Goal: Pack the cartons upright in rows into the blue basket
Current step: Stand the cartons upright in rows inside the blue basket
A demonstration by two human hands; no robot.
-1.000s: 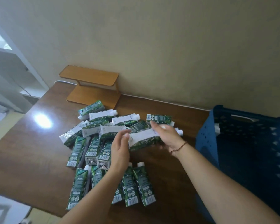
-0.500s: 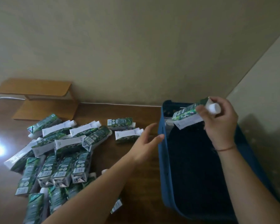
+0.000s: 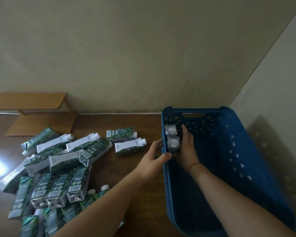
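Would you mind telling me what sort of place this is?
Probably a plain room at home or in an office: a wooden table in a corner of bare beige walls, with a small wooden riser on it.

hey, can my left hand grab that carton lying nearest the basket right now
Probably yes, once it lets go. The left hand grips the blue basket by its left rim, and the nearest carton lies flat on the table just beside it, with nothing between them.
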